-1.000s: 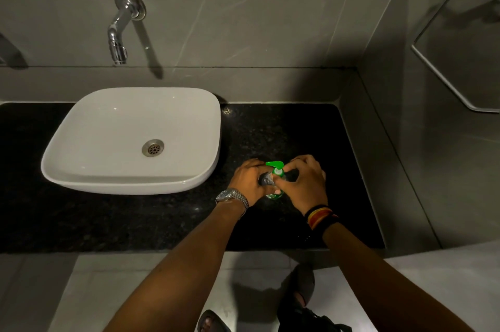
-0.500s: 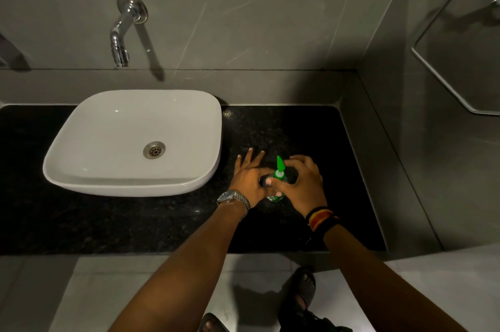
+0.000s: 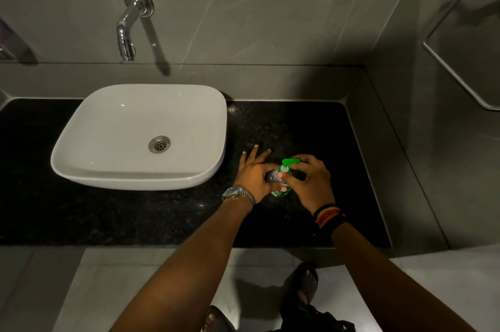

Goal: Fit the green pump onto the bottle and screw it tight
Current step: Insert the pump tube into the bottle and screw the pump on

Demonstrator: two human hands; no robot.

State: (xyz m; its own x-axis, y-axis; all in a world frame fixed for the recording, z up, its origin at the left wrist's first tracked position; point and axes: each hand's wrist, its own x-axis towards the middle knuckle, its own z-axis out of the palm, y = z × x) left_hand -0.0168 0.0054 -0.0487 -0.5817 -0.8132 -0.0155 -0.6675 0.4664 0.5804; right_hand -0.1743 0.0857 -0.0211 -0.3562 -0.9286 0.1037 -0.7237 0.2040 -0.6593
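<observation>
A small bottle (image 3: pixel 281 191) with a green base stands upright on the black granite counter (image 3: pixel 311 129), to the right of the basin. The green pump (image 3: pixel 288 163) sits on its neck, nozzle pointing right. My right hand (image 3: pixel 311 183) is closed around the pump's collar from the right. My left hand (image 3: pixel 254 175) presses against the bottle's left side with thumb and palm, while its fingers are spread out and point away. Most of the bottle's body is hidden between the two hands.
A white countertop basin (image 3: pixel 205 126) sits left of the bottle, under a chrome wall tap (image 3: pixel 127 34). A tiled side wall with a metal towel rail (image 3: pixel 446 66) closes the counter on the right. My sandalled feet (image 3: pixel 303 294) show below the counter's front edge.
The pump's nozzle has turned under my right hand, from pointing away half a second ago to pointing right. My left fingers went from curled around the bottle to spread.
</observation>
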